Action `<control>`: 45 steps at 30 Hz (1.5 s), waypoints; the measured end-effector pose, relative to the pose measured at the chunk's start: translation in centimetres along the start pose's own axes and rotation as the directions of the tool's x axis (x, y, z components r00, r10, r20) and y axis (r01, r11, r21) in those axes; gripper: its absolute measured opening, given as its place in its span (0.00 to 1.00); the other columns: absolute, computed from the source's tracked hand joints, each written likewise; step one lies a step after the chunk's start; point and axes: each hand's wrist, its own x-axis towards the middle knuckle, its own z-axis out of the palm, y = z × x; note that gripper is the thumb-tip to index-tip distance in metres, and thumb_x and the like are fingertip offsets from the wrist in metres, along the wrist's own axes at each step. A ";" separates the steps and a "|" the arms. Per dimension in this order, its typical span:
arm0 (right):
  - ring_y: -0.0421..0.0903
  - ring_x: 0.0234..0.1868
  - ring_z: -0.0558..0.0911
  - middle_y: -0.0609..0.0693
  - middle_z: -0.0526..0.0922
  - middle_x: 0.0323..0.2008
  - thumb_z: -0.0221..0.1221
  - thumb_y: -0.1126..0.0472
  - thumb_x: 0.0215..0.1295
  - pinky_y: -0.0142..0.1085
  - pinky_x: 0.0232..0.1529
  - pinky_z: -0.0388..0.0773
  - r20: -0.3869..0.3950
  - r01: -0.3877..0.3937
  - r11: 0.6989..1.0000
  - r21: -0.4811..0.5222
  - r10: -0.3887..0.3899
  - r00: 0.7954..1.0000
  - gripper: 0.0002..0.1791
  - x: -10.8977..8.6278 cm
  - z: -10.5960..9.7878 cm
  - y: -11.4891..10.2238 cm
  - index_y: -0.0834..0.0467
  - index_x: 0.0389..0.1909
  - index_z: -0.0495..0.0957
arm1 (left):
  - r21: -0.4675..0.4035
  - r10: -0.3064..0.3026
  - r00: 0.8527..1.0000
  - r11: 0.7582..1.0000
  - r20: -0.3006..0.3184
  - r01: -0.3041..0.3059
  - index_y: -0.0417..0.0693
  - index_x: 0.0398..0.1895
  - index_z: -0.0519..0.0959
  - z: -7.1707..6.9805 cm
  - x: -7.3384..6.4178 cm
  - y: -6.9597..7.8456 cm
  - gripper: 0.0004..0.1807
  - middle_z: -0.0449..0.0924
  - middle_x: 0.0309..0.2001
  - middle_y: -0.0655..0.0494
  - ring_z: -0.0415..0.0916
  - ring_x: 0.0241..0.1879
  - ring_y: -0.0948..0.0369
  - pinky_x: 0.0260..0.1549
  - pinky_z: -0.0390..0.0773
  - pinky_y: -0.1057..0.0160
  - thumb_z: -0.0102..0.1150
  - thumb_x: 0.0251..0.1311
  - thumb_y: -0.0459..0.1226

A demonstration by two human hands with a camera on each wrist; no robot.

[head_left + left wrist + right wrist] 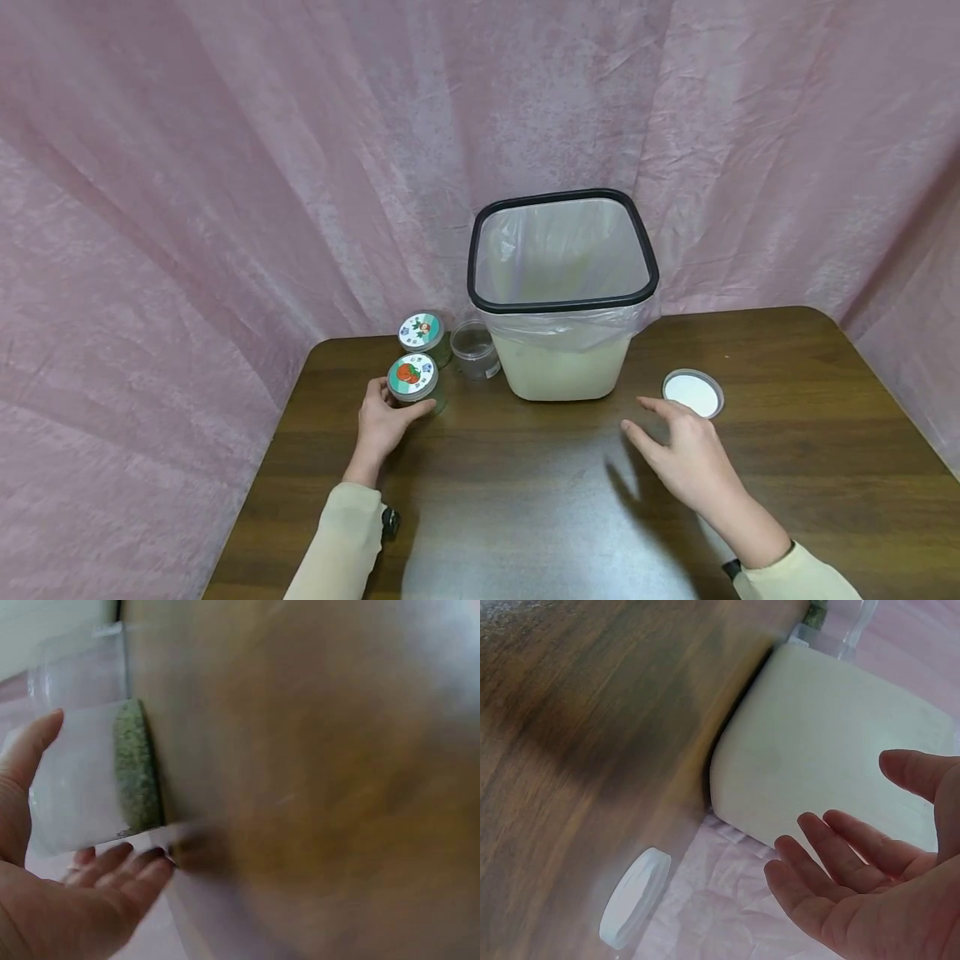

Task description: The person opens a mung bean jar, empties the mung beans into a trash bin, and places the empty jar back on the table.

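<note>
A clear jar [430, 402] whose round lid [411, 375] shows an orange-red fruit stands at the left of the table. Around its near left side my left hand [384, 427] is spread, thumb in front and fingers at the left. The left wrist view shows green, crumbly contents [136, 769] at the jar's bottom, with the fingers [120, 881] extended alongside. My right hand [686, 454] hovers over the table, thumb and fingers apart, nothing between them. Just beyond it lies a loose lid [692, 392], white inside up.
Behind the fruit-lidded jar stands a second lidded jar [422, 332]. An uncovered clear jar [475, 350] sits beside a cream bin [562, 367] with a black rim and plastic liner. A pink curtain [337, 167] hangs behind the wooden table [525, 492].
</note>
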 end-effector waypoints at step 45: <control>0.35 0.29 0.79 0.40 0.79 0.32 0.63 0.25 0.35 0.28 0.28 0.76 0.115 0.027 0.990 0.136 -0.042 0.992 0.43 2.0 -0.9 -7.2 0.50 0.49 0.75 | 0.241 0.719 0.688 0.654 0.099 -0.718 0.49 0.61 0.69 9.7 -12.8 14.5 0.46 0.74 0.57 0.60 0.69 0.58 0.63 0.56 0.74 0.64 0.75 0.33 0.53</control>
